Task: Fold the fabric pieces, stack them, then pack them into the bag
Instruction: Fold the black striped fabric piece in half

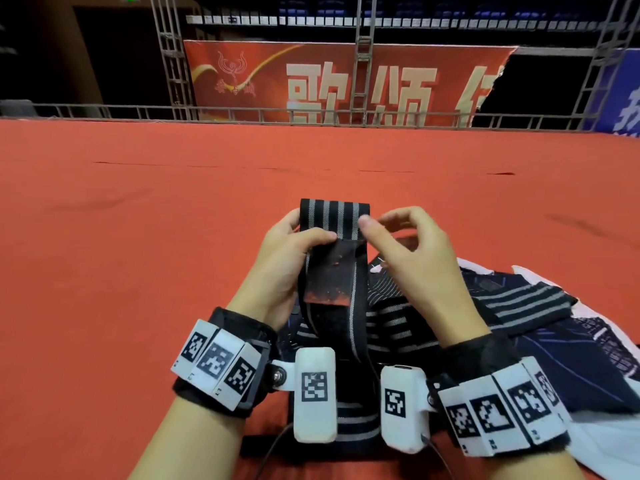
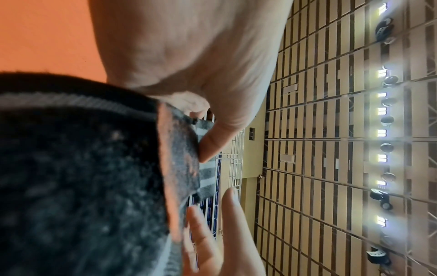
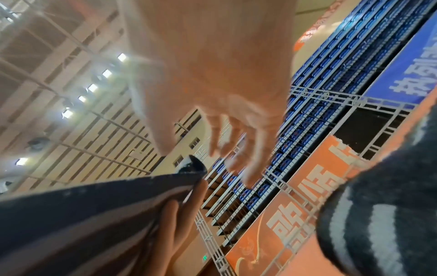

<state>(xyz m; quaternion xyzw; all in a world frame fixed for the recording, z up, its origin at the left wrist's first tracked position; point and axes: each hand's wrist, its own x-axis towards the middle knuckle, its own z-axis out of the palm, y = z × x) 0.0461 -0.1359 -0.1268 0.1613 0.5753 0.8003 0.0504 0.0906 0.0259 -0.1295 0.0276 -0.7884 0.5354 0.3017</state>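
You worked over a red mat (image 1: 173,237) that filled the head view, with a red banner (image 1: 311,81) and truss (image 1: 362,64) behind it. To your right a dark printed bag (image 1: 571,341) lay on the mat, and a pile (image 1: 519,303) of black bands with grey stripes lay across it. You held one strap (image 1: 334,216) of the same black, grey-striped weave upright above the mat, just ahead of the pile; a fuzzy black patch flecked with red lint hung down its near face, and its tail trailed toward your wrists. Your left hand (image 1: 287,258) gripped the strap, thumb on the near face and fingers behind. Your right hand (image 1: 408,244) was loosely curled, its thumb tip at the strap's right edge; you could not tell from there whether it pinched.

The left wrist view showed the patch's lint up close and your thumb (image 2: 212,142) pressing the strap. The right wrist view showed your right fingers (image 3: 248,149) spread and clear of the strap's end (image 3: 191,168), holding nothing.
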